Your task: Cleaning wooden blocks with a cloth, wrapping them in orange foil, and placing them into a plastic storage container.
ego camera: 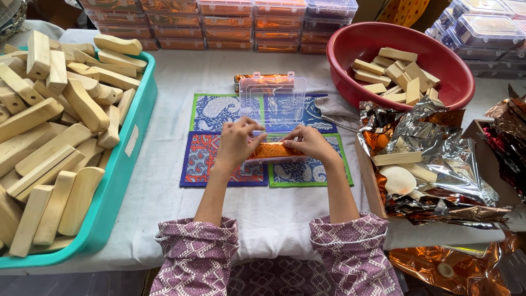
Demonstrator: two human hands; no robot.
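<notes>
Both hands, left and right, pinch the foil-wrapped block at its ends with fingers pressed on it. It sits in the open clear box. It looks light and stiff, its foil slippery and easily creased.

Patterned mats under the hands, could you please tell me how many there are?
4, laid in a square: far-left mat and far-right mat blue with green borders, near-left mat red-orange with a blue border, near-right mat green-bordered. The open clear box covers their middle.

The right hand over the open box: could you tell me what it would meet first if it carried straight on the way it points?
The right hand points left along the orange-wrapped piece, so it would probably meet the left hand first, just across it.
</notes>
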